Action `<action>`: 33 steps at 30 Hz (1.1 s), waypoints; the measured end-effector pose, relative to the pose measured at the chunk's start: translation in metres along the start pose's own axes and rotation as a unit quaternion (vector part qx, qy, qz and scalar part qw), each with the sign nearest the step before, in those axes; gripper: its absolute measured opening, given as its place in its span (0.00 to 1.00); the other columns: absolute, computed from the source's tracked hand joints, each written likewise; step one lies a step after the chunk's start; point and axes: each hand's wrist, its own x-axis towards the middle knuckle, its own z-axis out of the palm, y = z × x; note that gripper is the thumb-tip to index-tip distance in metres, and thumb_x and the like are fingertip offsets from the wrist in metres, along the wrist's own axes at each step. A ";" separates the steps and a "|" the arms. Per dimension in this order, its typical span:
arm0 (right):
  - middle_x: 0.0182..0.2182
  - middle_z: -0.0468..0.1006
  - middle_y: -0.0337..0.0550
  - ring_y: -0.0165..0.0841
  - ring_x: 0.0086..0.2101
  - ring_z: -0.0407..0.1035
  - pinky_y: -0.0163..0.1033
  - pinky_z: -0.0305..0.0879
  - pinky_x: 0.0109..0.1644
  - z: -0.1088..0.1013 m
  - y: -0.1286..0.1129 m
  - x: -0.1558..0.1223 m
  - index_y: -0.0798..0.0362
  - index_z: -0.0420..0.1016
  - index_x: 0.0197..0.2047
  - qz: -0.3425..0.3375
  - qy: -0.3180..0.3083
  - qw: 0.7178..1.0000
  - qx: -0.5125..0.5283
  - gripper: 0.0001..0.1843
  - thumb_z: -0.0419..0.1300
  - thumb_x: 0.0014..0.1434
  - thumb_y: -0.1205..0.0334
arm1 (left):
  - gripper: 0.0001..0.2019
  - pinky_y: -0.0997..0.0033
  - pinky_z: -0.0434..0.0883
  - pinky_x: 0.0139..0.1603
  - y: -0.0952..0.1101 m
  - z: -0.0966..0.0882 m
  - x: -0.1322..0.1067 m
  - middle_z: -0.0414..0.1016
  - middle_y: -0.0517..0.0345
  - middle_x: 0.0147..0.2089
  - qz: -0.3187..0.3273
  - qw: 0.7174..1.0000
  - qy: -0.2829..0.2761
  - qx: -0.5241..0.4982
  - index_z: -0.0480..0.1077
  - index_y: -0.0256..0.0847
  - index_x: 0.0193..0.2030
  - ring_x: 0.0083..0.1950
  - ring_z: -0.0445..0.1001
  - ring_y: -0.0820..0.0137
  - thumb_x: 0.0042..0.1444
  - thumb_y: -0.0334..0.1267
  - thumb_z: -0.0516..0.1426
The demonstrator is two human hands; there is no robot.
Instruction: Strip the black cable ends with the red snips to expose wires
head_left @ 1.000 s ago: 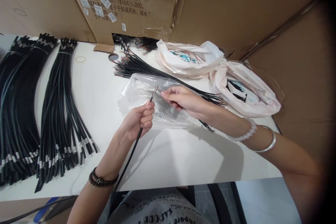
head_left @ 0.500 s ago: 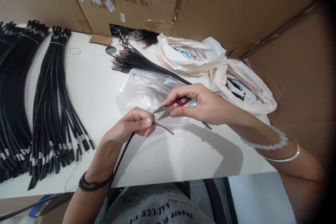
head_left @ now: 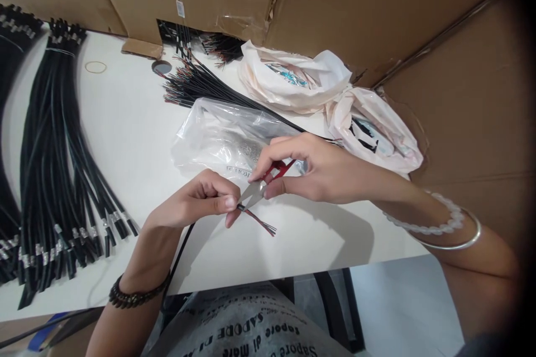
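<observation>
My left hand point(head_left: 209, 198) pinches a black cable point(head_left: 182, 251) close to its stripped end, where thin red and dark wires point(head_left: 262, 223) fan out to the right. The rest of the cable drops past my left wrist over the table's front edge. In my right hand point(head_left: 307, 170) are small thread snips point(head_left: 253, 195) with red handles. Their blades are parted, with the tips beside my left thumb at the end of the black sheath. A clear plastic bag point(head_left: 205, 134) holding small silvery pieces lies just behind both hands.
Bundled black cables point(head_left: 56, 122) cover the table's left side. Another cable bundle point(head_left: 209, 86) with bare wire ends lies behind the plastic bag. Two white bags point(head_left: 280, 97) with contents stand at the back right. Cardboard point(head_left: 355, 11) walls in the table's back and right; a rubber band point(head_left: 95, 67) lies at left.
The snips' blades have come down to the sheath end beside my left thumb. The bare wires now point more downward. The whole view has shifted slightly.
</observation>
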 end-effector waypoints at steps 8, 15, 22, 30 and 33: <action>0.30 0.76 0.36 0.26 0.32 0.67 0.35 0.62 0.38 -0.002 0.003 0.001 0.57 0.78 0.36 -0.008 -0.018 1.000 0.001 0.03 0.66 0.56 0.68 | 0.23 0.69 0.46 0.20 -0.007 -0.001 -0.001 0.58 0.60 0.15 -0.016 1.000 -0.004 -0.011 0.72 0.37 0.23 0.17 0.51 0.77 0.62 0.52 0.54; 0.30 0.76 0.36 0.25 0.32 0.67 0.33 0.62 0.37 -0.006 0.002 0.003 0.57 0.78 0.35 -0.005 -0.036 0.999 0.004 0.03 0.65 0.56 0.69 | 0.23 0.69 0.45 0.20 -0.011 -0.001 0.000 0.55 0.62 0.15 -0.021 0.999 -0.008 -0.031 0.71 0.37 0.22 0.17 0.49 0.78 0.62 0.51 0.55; 0.29 0.75 0.34 0.24 0.31 0.66 0.32 0.60 0.35 -0.005 -0.003 0.002 0.56 0.77 0.32 0.019 -0.039 0.999 0.004 0.02 0.65 0.55 0.71 | 0.22 0.69 0.44 0.20 -0.012 -0.001 0.000 0.53 0.63 0.15 -0.024 0.999 -0.009 -0.043 0.71 0.38 0.23 0.18 0.47 0.78 0.62 0.51 0.55; 0.29 0.75 0.35 0.25 0.30 0.65 0.33 0.61 0.35 -0.005 -0.002 0.002 0.56 0.77 0.32 0.034 -0.035 0.999 -0.020 0.02 0.66 0.56 0.69 | 0.22 0.69 0.44 0.22 -0.012 0.001 0.000 0.52 0.63 0.16 -0.033 0.998 -0.012 -0.053 0.71 0.38 0.23 0.18 0.46 0.78 0.61 0.52 0.55; 0.29 0.74 0.34 0.25 0.30 0.65 0.33 0.60 0.34 -0.004 -0.002 0.001 0.56 0.77 0.31 0.036 -0.033 0.998 -0.028 0.02 0.66 0.55 0.68 | 0.23 0.70 0.44 0.22 -0.012 0.001 0.000 0.51 0.63 0.15 -0.042 0.997 -0.005 -0.064 0.72 0.37 0.22 0.18 0.47 0.78 0.60 0.53 0.56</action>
